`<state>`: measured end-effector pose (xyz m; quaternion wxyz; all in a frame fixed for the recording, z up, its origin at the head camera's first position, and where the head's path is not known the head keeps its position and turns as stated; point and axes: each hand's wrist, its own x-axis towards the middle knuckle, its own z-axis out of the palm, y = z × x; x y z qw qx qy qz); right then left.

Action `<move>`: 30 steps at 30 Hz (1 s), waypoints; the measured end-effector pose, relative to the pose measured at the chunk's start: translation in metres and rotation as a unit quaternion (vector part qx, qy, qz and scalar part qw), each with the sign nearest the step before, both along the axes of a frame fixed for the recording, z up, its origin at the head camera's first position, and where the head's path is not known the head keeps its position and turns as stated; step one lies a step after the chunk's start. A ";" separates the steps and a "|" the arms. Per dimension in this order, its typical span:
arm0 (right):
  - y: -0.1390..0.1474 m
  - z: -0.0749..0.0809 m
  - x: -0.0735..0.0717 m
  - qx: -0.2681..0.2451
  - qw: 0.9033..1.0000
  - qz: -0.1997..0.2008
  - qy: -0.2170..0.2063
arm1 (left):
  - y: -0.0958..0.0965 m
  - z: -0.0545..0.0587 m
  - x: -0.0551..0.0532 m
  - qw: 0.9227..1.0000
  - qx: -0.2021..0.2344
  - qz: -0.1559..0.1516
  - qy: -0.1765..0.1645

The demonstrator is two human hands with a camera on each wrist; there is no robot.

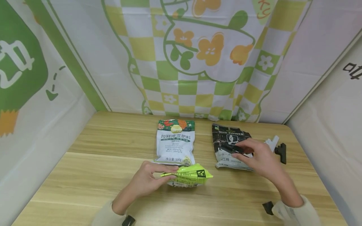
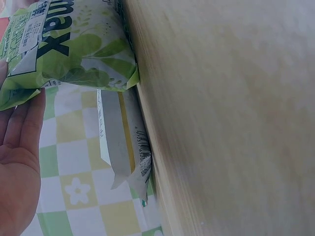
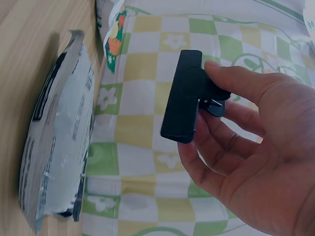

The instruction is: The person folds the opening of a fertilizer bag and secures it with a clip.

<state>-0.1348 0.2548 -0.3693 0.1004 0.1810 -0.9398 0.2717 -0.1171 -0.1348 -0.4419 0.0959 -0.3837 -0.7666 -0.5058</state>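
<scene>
Near the front middle of the table, my left hand (image 1: 142,179) pinches the folded top edge of a bright green packaged bag (image 1: 188,179) between thumb and fingers. The bag stands upright, and its printed, leaf-patterned side (image 2: 93,54) fills the top of the left wrist view. On the right, my right hand (image 1: 264,158) holds a black wide-jawed clip (image 3: 182,98) by its handles, thumb on one side and fingers on the other. The clip's long jaws look closed, with nothing between them. In the head view it overlaps a black and grey bag (image 1: 226,135) lying on the table.
A white fertilizer bag (image 1: 173,146) lies just behind the green one. To the right of the black and grey bag are a white clip (image 1: 272,142) and another black clip (image 1: 281,153). A patterned curtain (image 1: 181,84) hangs along the wooden table's (image 1: 113,138) back edge.
</scene>
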 end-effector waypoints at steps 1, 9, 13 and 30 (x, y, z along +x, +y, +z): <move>-0.002 0.001 0.000 -0.004 1.000 0.002 -0.002 | 0.000 0.000 0.000 1.000 -0.001 0.000 0.004; -0.012 -0.001 0.002 -0.021 0.998 0.029 0.045 | 0.000 0.001 -0.003 0.999 -0.025 0.019 -0.012; -0.016 0.000 0.003 -0.028 0.997 0.042 0.060 | 0.001 0.004 -0.004 0.998 -0.044 0.033 -0.042; -0.035 0.011 0.003 -0.036 0.993 0.081 0.072 | 0.000 0.018 -0.018 0.984 -0.095 0.030 -0.145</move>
